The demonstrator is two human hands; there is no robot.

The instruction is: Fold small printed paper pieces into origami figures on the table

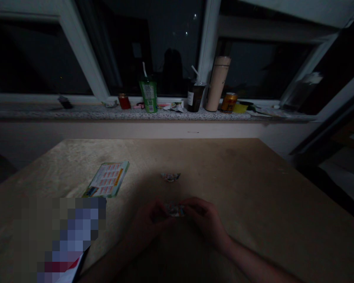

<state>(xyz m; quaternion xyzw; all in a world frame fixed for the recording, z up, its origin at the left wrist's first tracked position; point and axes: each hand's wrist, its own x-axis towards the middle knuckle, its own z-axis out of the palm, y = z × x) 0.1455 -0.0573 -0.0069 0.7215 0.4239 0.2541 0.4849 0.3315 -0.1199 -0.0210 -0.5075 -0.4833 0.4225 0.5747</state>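
Note:
Both hands meet over the tabletop, pinching one small folded paper piece (pixel 176 210) with printed patches. My left hand (pixel 149 222) has its thumb and fingers closed on the left end of it. At the right end, the fingers of my right hand (pixel 205 220) are closed too. Dim light hides the exact folds and fingertips. Just beyond the hands, a second small folded paper piece (pixel 170 177) lies on the wooden table (pixel 224 169), its two ends pointing outward and upward. Neither hand touches that one.
A printed calendar card (pixel 107 179) lies to the left, with a pixelated object (pixel 79 232) nearer me. Along the stone windowsill (pixel 97 114) stand a green cup (pixel 149 94), a dark cup (pixel 195 96), a tall beige flask (pixel 218 84), an orange can (pixel 229 103) and a red jar (pixel 124 101).

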